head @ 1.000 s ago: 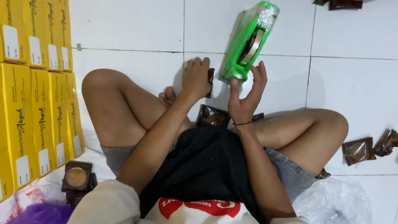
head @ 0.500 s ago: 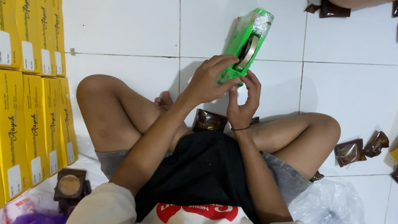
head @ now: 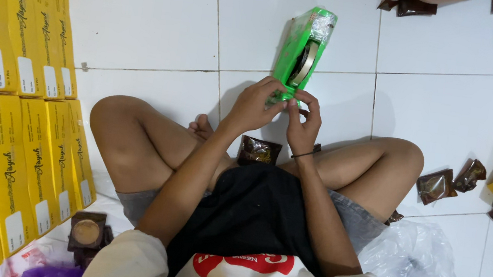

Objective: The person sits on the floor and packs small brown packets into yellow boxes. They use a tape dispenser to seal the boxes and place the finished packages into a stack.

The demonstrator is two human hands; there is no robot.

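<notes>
Standing tilted above the crossed legs, the green tape dispenser (head: 303, 50) was held at its lower end by both hands. The left hand (head: 255, 104) gripped its lower edge with curled fingers; the right hand (head: 304, 119) pinched at the same end with fingertips pressed together. A brown wrapped packet (head: 258, 151) lay just below on the lap. Yellow boxes (head: 16, 129) stood stacked at the left, clear plastic bag (head: 415, 269) at the right.

Bright even indoor light, soft shadows, sharp focus, slight wide-angle distortion.
</notes>
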